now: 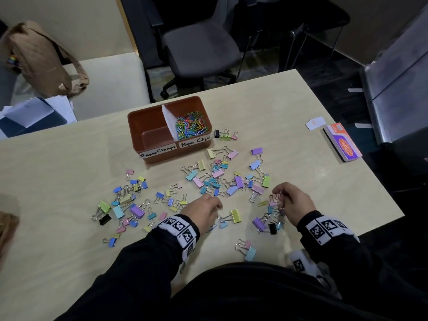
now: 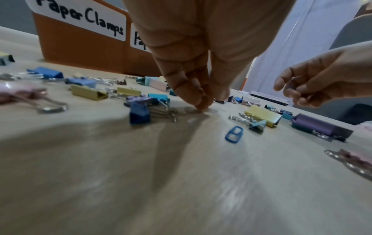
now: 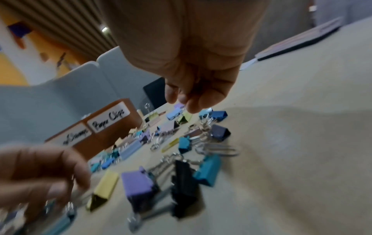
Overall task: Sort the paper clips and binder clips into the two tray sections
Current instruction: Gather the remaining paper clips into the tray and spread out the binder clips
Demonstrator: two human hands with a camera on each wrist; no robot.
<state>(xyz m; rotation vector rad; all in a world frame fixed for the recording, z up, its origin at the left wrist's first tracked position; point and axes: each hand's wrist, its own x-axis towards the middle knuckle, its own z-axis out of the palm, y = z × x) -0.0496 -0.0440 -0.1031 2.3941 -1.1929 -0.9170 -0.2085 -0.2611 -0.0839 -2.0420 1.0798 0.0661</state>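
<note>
The brown tray [image 1: 148, 126] has an empty left section labelled "Paper Clamps" [image 2: 84, 19]. Its right section holds several coloured paper clips [image 1: 191, 126]. Many binder clips [image 1: 217, 177] lie scattered on the table. My left hand [image 1: 205, 210] has its fingertips [image 2: 203, 105] pressed together on the tabletop; anything between them is hidden. A blue paper clip [image 2: 234, 134] lies just right of it. My right hand [image 1: 290, 201] hovers with curled fingers, thumb against fingertips [image 3: 181, 100], pinching what looks like a thin paper clip loop [image 1: 280, 195]. A yellow-green paper clip [image 1: 262, 203] lies to its left.
An orange and white box [image 1: 342, 142] and a small card [image 1: 314, 123] lie at the table's right. A brown bag [image 1: 39, 59] and papers [image 1: 39, 110] sit on the neighbouring desk, an office chair [image 1: 199, 49] behind the table. The right table edge is near my right wrist.
</note>
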